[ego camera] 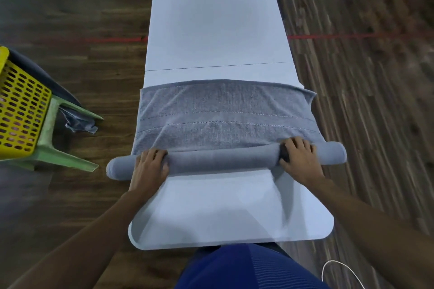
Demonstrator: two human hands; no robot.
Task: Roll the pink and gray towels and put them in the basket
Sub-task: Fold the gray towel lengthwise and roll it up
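The left hand [150,166] and the right hand [299,159] both grip the rolled part of the gray terry towel [223,159]. Their fingers curl over the top of the roll, one hand near each side edge of the white rectangular folding worktop [216,30]. The roll lies across the worktop's width, its ends jutting past both side edges. The unrolled part lies flat toward the far edge, stitched bands showing. Beyond the left edge, a yellow perforated plastic basket [21,105] sits on a green plastic stool [48,129].
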